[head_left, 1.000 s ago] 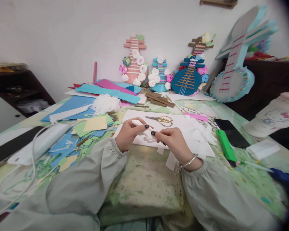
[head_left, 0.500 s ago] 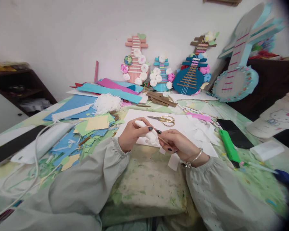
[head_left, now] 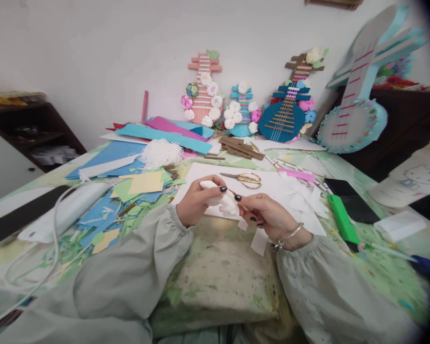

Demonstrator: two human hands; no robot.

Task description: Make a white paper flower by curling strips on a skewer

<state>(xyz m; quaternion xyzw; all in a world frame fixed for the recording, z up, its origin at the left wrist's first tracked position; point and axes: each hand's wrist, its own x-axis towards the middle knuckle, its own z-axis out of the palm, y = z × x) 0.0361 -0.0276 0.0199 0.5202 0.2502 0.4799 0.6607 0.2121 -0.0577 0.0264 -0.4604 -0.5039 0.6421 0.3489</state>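
Observation:
My left hand is closed around a strip of soft white paper, gathered and ruffled at its lower right end. One flat end pokes up between the thumb and fingers. My right hand pinches the paper's right edge between thumb and forefinger, its other fingers curled underneath. Any thin thing inside that pinch is hidden. Both hands are above the near edge of a white sheet. Just beyond them, gold-handled scissors lie on the sheet. Small white paper pieces are below my right hand.
Coloured paper scraps and a heap of white shreds lie left. A green glue gun, a black phone and a white cup are on the right. Decorated paper lutes stand along the wall.
My right thumb and forefinger have shifted slightly onto the paper's edge, and the ruffled end has turned a little to the right. My left hand keeps its hold.

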